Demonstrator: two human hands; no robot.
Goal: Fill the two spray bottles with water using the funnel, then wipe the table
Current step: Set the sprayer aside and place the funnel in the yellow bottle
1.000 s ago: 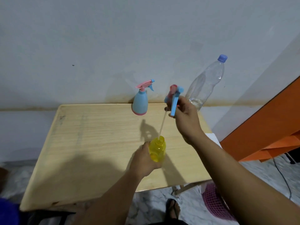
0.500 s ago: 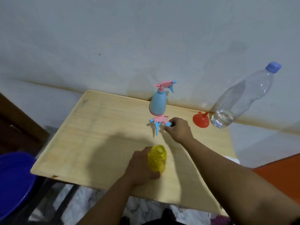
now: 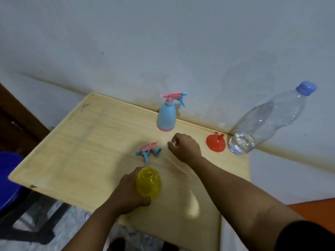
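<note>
So from where I'm watching, the left hand (image 3: 127, 193) is wrapped around the translucent yellow plastic spray bottle (image 3: 148, 182), which stands near the front edge of the pale wooden table (image 3: 90, 142) with its neck open, no sprayer on it. The pink and blue trigger sprayer head (image 3: 149, 150) lies on its side on the tabletop just beyond that bottle. The right hand (image 3: 184, 148) sits just right of the sprayer head, fingers curled loosely inward and not touching it, holding nothing as far as I can see.

Further back, a light blue spray bottle with a pink trigger top (image 3: 167, 115) stands upright near the wall. Over on the far right, a red plastic funnel (image 3: 215, 144) rests mouth-down with its spout up, right beside a clear plastic water bottle with a blue cap (image 3: 268, 120), which has a little water in the bottom. A dark blue plastic thing (image 3: 9, 176) sits off the table's left edge, can't tell what exactly.
</note>
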